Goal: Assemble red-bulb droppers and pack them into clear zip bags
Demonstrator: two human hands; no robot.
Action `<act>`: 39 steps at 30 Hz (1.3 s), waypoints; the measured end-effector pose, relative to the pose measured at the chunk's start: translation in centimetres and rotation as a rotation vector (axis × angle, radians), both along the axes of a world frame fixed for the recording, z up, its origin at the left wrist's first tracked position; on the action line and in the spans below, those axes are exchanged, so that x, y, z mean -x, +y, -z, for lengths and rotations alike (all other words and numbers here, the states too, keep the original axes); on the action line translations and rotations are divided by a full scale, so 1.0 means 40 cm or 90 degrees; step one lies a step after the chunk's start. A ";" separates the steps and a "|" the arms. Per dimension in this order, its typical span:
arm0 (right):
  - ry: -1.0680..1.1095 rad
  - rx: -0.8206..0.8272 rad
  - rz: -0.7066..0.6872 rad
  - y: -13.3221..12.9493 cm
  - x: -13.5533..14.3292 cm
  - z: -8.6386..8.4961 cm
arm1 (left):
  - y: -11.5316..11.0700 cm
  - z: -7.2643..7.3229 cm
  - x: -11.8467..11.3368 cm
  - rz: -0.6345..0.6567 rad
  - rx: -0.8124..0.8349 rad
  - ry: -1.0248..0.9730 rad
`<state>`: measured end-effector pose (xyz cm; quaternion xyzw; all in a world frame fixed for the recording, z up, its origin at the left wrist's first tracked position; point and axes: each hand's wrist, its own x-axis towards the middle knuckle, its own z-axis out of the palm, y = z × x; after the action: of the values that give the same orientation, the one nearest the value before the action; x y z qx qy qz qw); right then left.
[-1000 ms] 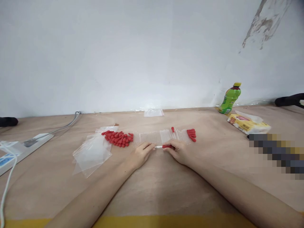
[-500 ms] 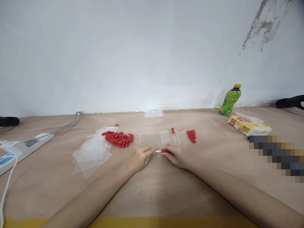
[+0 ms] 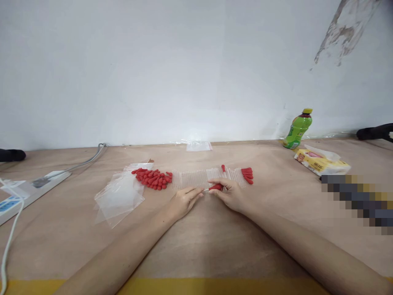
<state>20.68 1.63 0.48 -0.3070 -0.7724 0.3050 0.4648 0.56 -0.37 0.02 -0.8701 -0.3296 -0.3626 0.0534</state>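
Observation:
Between my hands lies a glass dropper tube (image 3: 206, 189) with a red rubber bulb (image 3: 215, 187) at its right end. My left hand (image 3: 183, 202) is closed on the tube, which is mostly hidden under its fingers. The bulb sits in my right hand (image 3: 231, 194), thumb below it and index finger raised above. Just beyond, a row of clear glass tubes (image 3: 192, 179) lies side by side. One loose red bulb (image 3: 223, 168) rests at the row's far edge. Several red bulbs (image 3: 247, 175) fan out at its right end, and a pile of red bulbs (image 3: 153, 179) lies to the left.
Clear plastic bags (image 3: 119, 200) spread out left of the pile. A white power strip (image 3: 58, 179) with cables is at far left. On the right stand a green bottle (image 3: 297, 130) and a tissue pack (image 3: 322, 162). Another small bag (image 3: 199, 146) lies by the wall.
Both hands have shifted slightly away from me with the dropper. My right index finger has lifted, showing more of the red bulb.

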 end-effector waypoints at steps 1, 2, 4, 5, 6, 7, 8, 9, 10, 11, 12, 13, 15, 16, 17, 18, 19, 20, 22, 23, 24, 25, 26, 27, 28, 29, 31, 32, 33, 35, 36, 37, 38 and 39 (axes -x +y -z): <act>0.037 0.042 0.010 0.001 0.001 -0.005 | -0.001 -0.003 0.000 0.004 0.004 0.000; 0.073 0.079 0.017 0.005 0.000 -0.013 | -0.003 -0.007 0.001 0.004 0.009 0.000; 0.140 0.131 0.038 0.021 -0.009 -0.036 | -0.005 -0.015 0.003 -0.014 0.017 -0.001; 0.163 0.150 0.055 0.035 -0.019 -0.050 | -0.006 -0.018 0.004 -0.033 0.022 -0.002; 0.177 0.165 0.079 0.053 -0.032 -0.065 | -0.005 -0.020 0.005 -0.059 0.027 -0.001; 0.175 0.178 0.110 0.074 -0.047 -0.079 | -0.005 -0.022 0.006 -0.088 0.033 0.004; 0.153 0.187 0.145 0.098 -0.063 -0.092 | -0.003 -0.022 0.007 -0.113 0.038 0.015; 0.121 0.188 0.194 0.122 -0.080 -0.102 | -0.001 -0.021 0.007 -0.136 0.046 0.029; 0.084 0.183 0.245 0.146 -0.095 -0.109 | 0.001 -0.021 0.007 -0.154 0.057 0.046; 0.030 0.172 0.285 0.169 -0.107 -0.112 | 0.002 -0.020 0.007 -0.168 0.069 0.064; -0.039 0.164 0.327 0.190 -0.117 -0.111 | 0.004 -0.019 0.007 -0.177 0.084 0.080; -0.098 0.159 0.349 0.209 -0.123 -0.107 | 0.005 -0.018 0.007 -0.182 0.098 0.093; -0.183 0.159 0.363 0.236 -0.124 -0.092 | 0.005 -0.018 0.009 -0.184 0.128 0.106; -0.206 0.162 0.357 0.246 -0.121 -0.083 | 0.006 -0.017 0.010 -0.182 0.140 0.107; -0.221 0.163 0.353 0.254 -0.117 -0.074 | 0.006 -0.017 0.012 -0.179 0.150 0.106; -0.239 0.161 0.352 0.260 -0.112 -0.065 | 0.006 -0.017 0.014 -0.175 0.159 0.102; -0.257 0.159 0.352 0.265 -0.108 -0.056 | 0.007 -0.017 0.016 -0.172 0.166 0.099; -0.274 0.157 0.352 0.268 -0.103 -0.049 | 0.008 -0.017 0.019 -0.169 0.171 0.094; -0.305 0.154 0.354 0.271 -0.096 -0.039 | 0.011 -0.017 0.024 -0.172 0.181 0.086; -0.318 0.153 0.354 0.270 -0.092 -0.035 | 0.013 -0.016 0.027 -0.178 0.183 0.083; -0.330 0.151 0.355 0.269 -0.090 -0.034 | 0.014 -0.015 0.030 -0.188 0.181 0.078; -0.339 0.148 0.354 0.266 -0.088 -0.033 | 0.015 -0.015 0.033 -0.198 0.173 0.071; -0.347 0.145 0.354 0.263 -0.087 -0.035 | 0.016 -0.014 0.034 -0.207 0.159 0.063; -0.353 0.142 0.355 0.260 -0.089 -0.037 | 0.016 -0.014 0.035 -0.212 0.140 0.053; -0.358 0.138 0.357 0.256 -0.093 -0.042 | 0.016 -0.015 0.035 -0.215 0.119 0.041; -0.361 0.135 0.361 0.253 -0.100 -0.047 | 0.016 -0.017 0.033 -0.218 0.100 0.029; -0.366 0.132 0.375 0.249 -0.125 -0.062 | 0.018 -0.025 0.022 -0.239 0.079 0.011; -0.367 0.132 0.383 0.249 -0.143 -0.069 | 0.021 -0.031 0.012 -0.257 0.074 0.007; -0.368 0.134 0.391 0.249 -0.165 -0.076 | 0.026 -0.037 0.000 -0.278 0.071 0.008; -0.366 0.146 0.408 0.252 -0.212 -0.084 | 0.040 -0.052 -0.033 -0.326 0.072 0.024; -0.363 0.156 0.414 0.255 -0.235 -0.084 | 0.050 -0.058 -0.052 -0.354 0.075 0.034; -0.359 0.169 0.418 0.257 -0.257 -0.081 | 0.061 -0.064 -0.072 -0.384 0.082 0.044; -0.355 0.183 0.417 0.259 -0.275 -0.076 | 0.074 -0.068 -0.092 -0.419 0.093 0.054; -0.350 0.197 0.413 0.261 -0.291 -0.069 | 0.086 -0.071 -0.112 -0.450 0.107 0.064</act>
<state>32.30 12.07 3.22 -0.6686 -0.6763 0.1630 0.2628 5.02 3.07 2.85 -0.7206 -0.6353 -0.2505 0.1197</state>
